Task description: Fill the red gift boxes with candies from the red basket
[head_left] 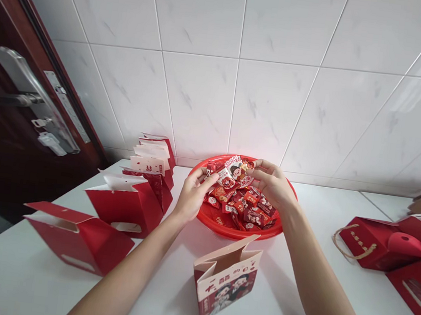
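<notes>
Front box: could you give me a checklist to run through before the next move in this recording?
- Box upright: ok, standing on the table.
- Box top open: ok, flaps apart.
- Box empty inside: cannot tell, the interior is too hidden.
- Left hand free: not ok, it holds small packets.
- Right hand clear of packets: not ok, its fingers are at the cartoon packet.
- Sweets left in the basket: ok, many remain.
</notes>
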Demonstrator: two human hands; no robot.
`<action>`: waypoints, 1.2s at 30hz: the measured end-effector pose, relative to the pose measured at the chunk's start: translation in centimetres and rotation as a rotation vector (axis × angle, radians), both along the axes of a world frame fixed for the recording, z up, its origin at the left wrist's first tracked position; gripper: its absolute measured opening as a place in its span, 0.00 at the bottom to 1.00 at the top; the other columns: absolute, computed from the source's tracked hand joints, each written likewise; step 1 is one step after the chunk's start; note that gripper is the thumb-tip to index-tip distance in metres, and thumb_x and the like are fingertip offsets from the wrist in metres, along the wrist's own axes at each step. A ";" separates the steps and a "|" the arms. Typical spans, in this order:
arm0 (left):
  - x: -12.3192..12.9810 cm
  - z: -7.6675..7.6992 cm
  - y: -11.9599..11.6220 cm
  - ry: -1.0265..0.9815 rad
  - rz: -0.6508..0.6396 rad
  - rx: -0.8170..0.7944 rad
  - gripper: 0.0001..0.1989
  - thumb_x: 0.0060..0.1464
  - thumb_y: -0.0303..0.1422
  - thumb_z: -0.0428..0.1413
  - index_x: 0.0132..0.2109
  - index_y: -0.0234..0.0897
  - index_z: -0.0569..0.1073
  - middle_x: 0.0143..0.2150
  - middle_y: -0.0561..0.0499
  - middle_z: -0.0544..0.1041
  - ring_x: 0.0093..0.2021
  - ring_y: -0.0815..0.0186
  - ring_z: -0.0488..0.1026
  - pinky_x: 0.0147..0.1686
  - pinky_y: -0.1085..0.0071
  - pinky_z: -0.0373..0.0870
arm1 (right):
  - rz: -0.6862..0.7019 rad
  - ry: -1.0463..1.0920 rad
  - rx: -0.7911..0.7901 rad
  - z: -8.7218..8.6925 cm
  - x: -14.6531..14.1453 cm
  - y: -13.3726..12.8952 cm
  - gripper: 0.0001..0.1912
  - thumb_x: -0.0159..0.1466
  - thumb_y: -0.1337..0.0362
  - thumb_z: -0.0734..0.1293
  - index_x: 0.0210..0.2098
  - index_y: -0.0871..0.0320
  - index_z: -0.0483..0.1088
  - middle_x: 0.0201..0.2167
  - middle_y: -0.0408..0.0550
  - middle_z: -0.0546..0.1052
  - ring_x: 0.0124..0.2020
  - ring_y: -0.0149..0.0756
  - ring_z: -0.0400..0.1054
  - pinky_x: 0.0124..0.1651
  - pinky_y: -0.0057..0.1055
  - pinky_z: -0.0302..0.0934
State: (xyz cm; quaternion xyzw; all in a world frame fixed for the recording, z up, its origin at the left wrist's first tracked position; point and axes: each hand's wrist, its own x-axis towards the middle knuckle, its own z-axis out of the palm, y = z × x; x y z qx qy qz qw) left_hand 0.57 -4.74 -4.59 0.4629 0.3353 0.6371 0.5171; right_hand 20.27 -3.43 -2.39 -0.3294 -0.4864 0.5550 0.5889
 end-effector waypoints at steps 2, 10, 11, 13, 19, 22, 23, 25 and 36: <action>0.0 -0.1 0.0 -0.021 -0.008 0.019 0.22 0.37 0.43 0.74 0.38 0.37 0.80 0.38 0.50 0.82 0.39 0.62 0.78 0.40 0.68 0.74 | 0.012 -0.022 -0.016 0.0 0.2 0.0 0.19 0.46 0.65 0.80 0.33 0.57 0.70 0.31 0.40 0.77 0.33 0.31 0.73 0.36 0.28 0.68; -0.2 -0.8 0.4 0.010 -0.005 0.066 0.19 0.43 0.42 0.72 0.39 0.37 0.79 0.39 0.50 0.82 0.40 0.62 0.78 0.43 0.67 0.74 | 0.120 -0.275 -0.011 0.1 0.8 -0.8 0.22 0.48 0.65 0.80 0.42 0.58 0.76 0.36 0.45 0.80 0.38 0.36 0.75 0.41 0.32 0.68; -0.2 -0.8 0.4 0.004 0.001 0.066 0.18 0.43 0.42 0.72 0.39 0.37 0.79 0.38 0.50 0.82 0.40 0.62 0.78 0.43 0.68 0.73 | 0.144 -0.299 0.002 0.1 0.8 -0.9 0.22 0.47 0.66 0.80 0.41 0.58 0.76 0.35 0.44 0.79 0.37 0.35 0.75 0.40 0.31 0.68; -0.2 -0.8 0.5 -0.005 0.016 0.066 0.18 0.42 0.41 0.72 0.38 0.37 0.79 0.37 0.51 0.81 0.39 0.63 0.77 0.42 0.68 0.73 | 0.210 -0.325 0.032 0.3 0.7 -1.2 0.20 0.46 0.68 0.80 0.38 0.58 0.75 0.31 0.41 0.78 0.34 0.34 0.73 0.38 0.30 0.68; -0.3 -1.0 0.5 -0.015 0.027 0.084 0.18 0.43 0.41 0.72 0.38 0.37 0.79 0.38 0.51 0.81 0.40 0.64 0.76 0.44 0.69 0.72 | 0.325 -0.327 0.092 0.8 0.6 -1.6 0.16 0.47 0.68 0.81 0.32 0.59 0.74 0.26 0.37 0.74 0.29 0.29 0.69 0.34 0.27 0.66; -0.3 -1.0 0.4 -0.018 0.020 0.099 0.17 0.45 0.40 0.71 0.39 0.37 0.79 0.38 0.51 0.81 0.40 0.63 0.77 0.44 0.68 0.72 | 0.339 -0.341 0.074 0.5 0.6 -1.5 0.14 0.53 0.62 0.79 0.35 0.59 0.76 0.29 0.41 0.76 0.30 0.29 0.70 0.34 0.26 0.66; -0.2 -0.9 0.4 -0.023 0.019 0.101 0.16 0.44 0.40 0.71 0.38 0.37 0.79 0.38 0.51 0.81 0.40 0.63 0.77 0.44 0.68 0.72 | 0.335 -0.347 0.061 0.3 0.6 -1.4 0.14 0.55 0.60 0.78 0.36 0.60 0.76 0.29 0.42 0.77 0.30 0.29 0.70 0.34 0.26 0.65; -0.1 -0.7 0.2 -0.040 0.027 0.094 0.16 0.43 0.39 0.71 0.36 0.37 0.79 0.36 0.52 0.81 0.38 0.64 0.77 0.43 0.68 0.72 | 0.318 -0.343 0.031 0.0 0.6 -1.3 0.16 0.57 0.55 0.77 0.37 0.61 0.77 0.29 0.44 0.77 0.30 0.30 0.70 0.33 0.26 0.65; 0.0 0.6 -0.5 -0.027 -0.039 0.012 0.08 0.37 0.33 0.66 0.27 0.36 0.77 0.26 0.55 0.77 0.29 0.67 0.72 0.32 0.73 0.69 | 0.184 -0.133 -0.071 0.4 1.5 -1.2 0.17 0.52 0.54 0.81 0.34 0.59 0.80 0.32 0.46 0.81 0.30 0.31 0.72 0.34 0.30 0.68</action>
